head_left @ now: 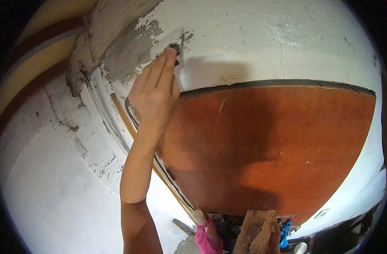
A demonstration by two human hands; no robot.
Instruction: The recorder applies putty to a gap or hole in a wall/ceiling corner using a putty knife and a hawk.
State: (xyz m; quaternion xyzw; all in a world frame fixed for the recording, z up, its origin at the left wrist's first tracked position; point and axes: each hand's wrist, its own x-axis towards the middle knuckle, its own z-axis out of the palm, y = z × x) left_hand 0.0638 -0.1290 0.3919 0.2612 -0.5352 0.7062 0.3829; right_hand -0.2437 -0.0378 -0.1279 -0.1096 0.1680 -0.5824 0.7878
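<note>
My left hand (154,91) is raised high against the upper wall, its arm stretched up from the lower edge. Its fingers are closed around a flat trowel (180,46), whose pale blade lies close to the wall; the hand hides most of the handle. Around the blade, rough grey patches (132,48) border the smoother whitish wall surface (244,38). Low in the picture, my right hand (276,240) grips the right side of a rough brown slab (254,233). Only part of that hand shows, and I cannot tell the slab's material.
A large orange-brown panel (261,148) with a dark top edge (278,84) covers the wall below the trowel. Cables (106,114) and a yellowish strip (122,116) run down the corner. Below are a pink cloth (208,239), a blue bag (285,235) and a wall socket (322,213).
</note>
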